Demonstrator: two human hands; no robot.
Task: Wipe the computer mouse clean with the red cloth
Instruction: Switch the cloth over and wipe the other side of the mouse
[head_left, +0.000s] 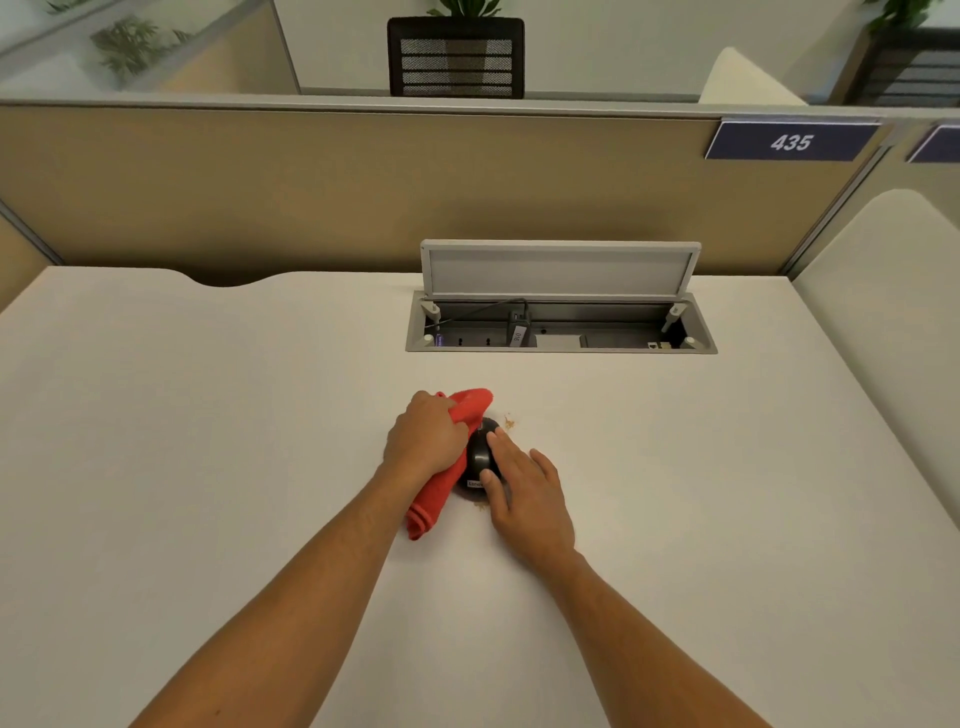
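A black computer mouse (479, 457) lies on the white desk (208, 415), a little in front of the middle. My right hand (524, 488) rests on its right side, thumb and fingers around the body. My left hand (425, 436) grips the red cloth (441, 483) and presses it against the mouse's left side. One end of the cloth bunches up beyond my knuckles, and the other end trails toward me on the desk. The mouse's left flank is hidden by the cloth.
Brown crumbs (509, 422) lie on the desk just right of the mouse's far end. An open cable box (561, 322) with its lid raised sits at the back. A tan partition (311, 197) with a "435" sign (792, 141) closes off the desk.
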